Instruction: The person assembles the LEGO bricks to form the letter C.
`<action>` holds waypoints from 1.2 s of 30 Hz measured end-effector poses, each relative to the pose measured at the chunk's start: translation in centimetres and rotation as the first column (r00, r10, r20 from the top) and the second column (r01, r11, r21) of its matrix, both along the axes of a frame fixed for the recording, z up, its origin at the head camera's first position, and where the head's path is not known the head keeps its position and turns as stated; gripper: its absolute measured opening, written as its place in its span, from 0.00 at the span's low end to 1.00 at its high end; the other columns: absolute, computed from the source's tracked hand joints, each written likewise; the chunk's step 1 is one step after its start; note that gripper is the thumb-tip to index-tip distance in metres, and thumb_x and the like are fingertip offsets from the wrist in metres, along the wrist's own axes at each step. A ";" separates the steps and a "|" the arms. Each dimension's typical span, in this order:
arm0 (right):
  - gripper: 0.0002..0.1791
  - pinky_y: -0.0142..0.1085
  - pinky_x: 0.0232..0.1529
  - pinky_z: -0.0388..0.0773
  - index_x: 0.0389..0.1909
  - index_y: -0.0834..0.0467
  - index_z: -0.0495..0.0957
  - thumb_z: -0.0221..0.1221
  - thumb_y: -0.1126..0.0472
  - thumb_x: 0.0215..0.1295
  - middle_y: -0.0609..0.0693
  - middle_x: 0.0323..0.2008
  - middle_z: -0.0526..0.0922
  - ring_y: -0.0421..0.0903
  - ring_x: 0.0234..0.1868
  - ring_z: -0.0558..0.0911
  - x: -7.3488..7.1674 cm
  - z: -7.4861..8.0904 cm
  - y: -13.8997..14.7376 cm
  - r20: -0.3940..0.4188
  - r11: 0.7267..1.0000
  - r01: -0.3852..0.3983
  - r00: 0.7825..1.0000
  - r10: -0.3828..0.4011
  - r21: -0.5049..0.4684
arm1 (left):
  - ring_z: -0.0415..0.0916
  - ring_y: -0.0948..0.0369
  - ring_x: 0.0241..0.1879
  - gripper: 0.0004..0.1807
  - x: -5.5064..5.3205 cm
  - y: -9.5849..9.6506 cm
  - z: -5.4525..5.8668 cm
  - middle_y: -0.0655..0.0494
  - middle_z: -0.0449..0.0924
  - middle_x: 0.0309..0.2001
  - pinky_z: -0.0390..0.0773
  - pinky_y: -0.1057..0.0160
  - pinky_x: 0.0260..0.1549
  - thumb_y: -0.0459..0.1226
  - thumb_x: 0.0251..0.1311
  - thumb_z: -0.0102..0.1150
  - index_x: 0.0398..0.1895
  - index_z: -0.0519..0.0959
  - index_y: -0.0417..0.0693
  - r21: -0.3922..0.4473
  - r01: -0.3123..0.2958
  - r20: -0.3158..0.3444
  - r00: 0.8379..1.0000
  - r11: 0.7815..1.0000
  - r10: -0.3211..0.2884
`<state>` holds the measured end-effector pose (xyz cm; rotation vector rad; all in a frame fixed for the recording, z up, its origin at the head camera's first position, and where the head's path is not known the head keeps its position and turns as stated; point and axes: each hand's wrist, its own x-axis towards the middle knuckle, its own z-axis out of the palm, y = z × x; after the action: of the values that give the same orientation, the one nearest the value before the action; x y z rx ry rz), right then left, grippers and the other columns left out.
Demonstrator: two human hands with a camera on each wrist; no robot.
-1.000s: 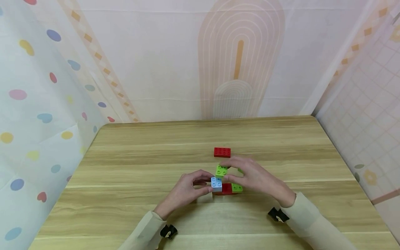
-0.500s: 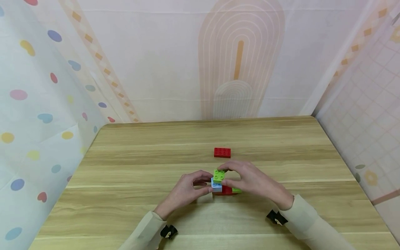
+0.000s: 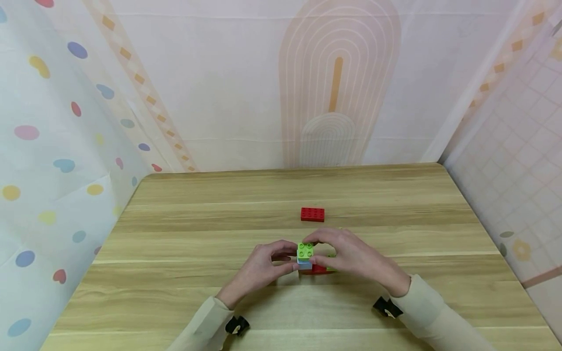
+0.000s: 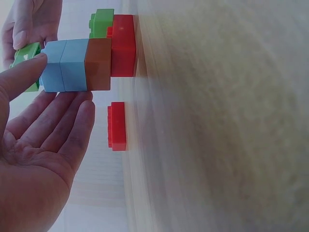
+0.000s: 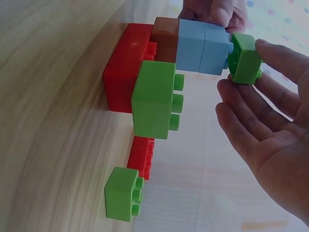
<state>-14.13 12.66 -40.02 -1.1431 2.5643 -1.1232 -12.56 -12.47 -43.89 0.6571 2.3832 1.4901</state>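
My right hand (image 3: 355, 253) pinches a light green brick (image 5: 245, 60) between thumb and fingers. It sits over the studs of a column of two light blue bricks (image 5: 190, 46); in the right wrist view it looks slightly tilted, not fully pressed down. The left hand (image 3: 263, 263) holds this column at its upper part, thumb on the near side and fingers behind. Under the blue bricks is a brown brick (image 4: 98, 64), standing on one end of a red base brick (image 4: 123, 46). Another green brick (image 5: 153, 99) is fixed on the base's other end, mostly covered by my right hand in the head view.
A loose red brick (image 3: 312, 214) lies on the wooden table (image 3: 210, 209) behind the hands. Near it stands a loose green brick (image 5: 120, 194), largely hidden by the right hand in the head view. Patterned cloth (image 3: 219, 97) hangs behind the table.
My right hand has moved left and slightly toward me, bringing the green brick from behind the blue column to over its top. The left hand has stayed in place.
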 end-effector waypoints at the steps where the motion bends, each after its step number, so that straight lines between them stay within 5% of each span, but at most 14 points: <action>1: 0.20 0.48 0.52 0.75 0.57 0.48 0.78 0.65 0.51 0.66 0.38 0.52 0.80 0.41 0.52 0.79 0.0 0.0 0.0 -0.003 1.000 0.005 1.000 -0.005 0.008 | 0.82 0.60 0.49 0.19 0.0 0.0 0.0 0.57 0.83 0.51 0.79 0.66 0.49 0.41 0.63 0.67 0.56 0.79 0.48 -0.001 -0.001 -0.001 1.000 1.000 0.001; 27: 0.19 0.43 0.56 0.75 0.58 0.50 0.79 0.62 0.50 0.69 0.38 0.53 0.80 0.37 0.55 0.76 0.0 -0.6 -0.3 -0.061 0.999 -0.039 0.997 0.040 0.031 | 0.82 0.58 0.49 0.19 -0.1 -0.1 -0.2 0.56 0.82 0.53 0.79 0.66 0.49 0.40 0.64 0.66 0.57 0.80 0.47 -0.011 0.018 -0.025 1.000 1.000 -0.018; 36: 0.17 0.41 0.53 0.76 0.56 0.51 0.80 0.63 0.54 0.68 0.39 0.52 0.80 0.38 0.52 0.78 -0.1 -1.1 -0.3 -0.096 0.998 -0.054 0.994 0.052 -0.015 | 0.81 0.60 0.51 0.20 0.0 -0.1 -0.1 0.57 0.83 0.52 0.79 0.62 0.51 0.39 0.60 0.69 0.56 0.78 0.51 0.097 0.009 -0.013 1.000 0.995 -0.008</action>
<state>-14.18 12.38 -41.09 -1.2911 2.5825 -1.1071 -12.59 -12.53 -44.00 0.6994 2.3263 1.6120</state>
